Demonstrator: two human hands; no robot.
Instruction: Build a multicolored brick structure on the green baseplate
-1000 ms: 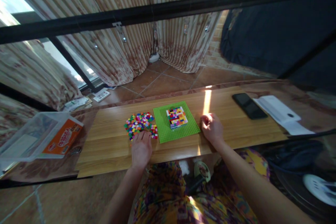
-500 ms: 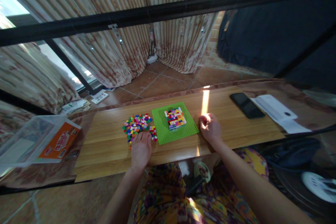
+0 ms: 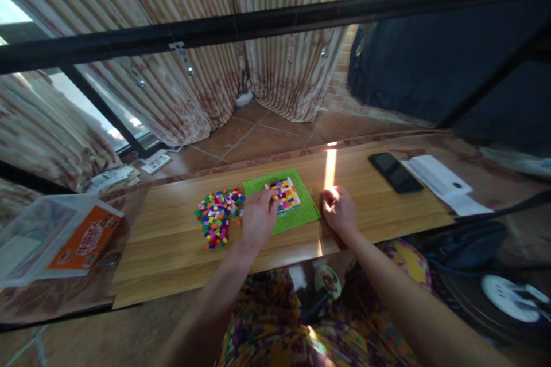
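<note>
My left hand [image 3: 259, 216] is over the left part of a green studded baseplate [image 3: 306, 215], its fingertips at the left edge of a block of small multicoloured bricks [image 3: 287, 192] built on the plate. The fingers are bent together, and whatever they pinch is too small to make out. Just past the plate's right edge, my right hand [image 3: 339, 209] rests on the wooden board in a loose fist; the inside of the fist is hidden. A heap of loose coloured bricks [image 3: 215, 215] lies left of the plate.
A black phone [image 3: 396, 172] and a white paper [image 3: 443, 180] lie to the right on the wooden board [image 3: 163, 241]. At the far left stands a clear plastic bin [image 3: 26, 241] with an orange package [image 3: 86, 241]. A dark metal bar [image 3: 206, 30] crosses beyond the board.
My left hand has moved from the loose brick heap rightward onto the baseplate, to the built block. The right hand stays in place; the whole view has shifted slightly.
</note>
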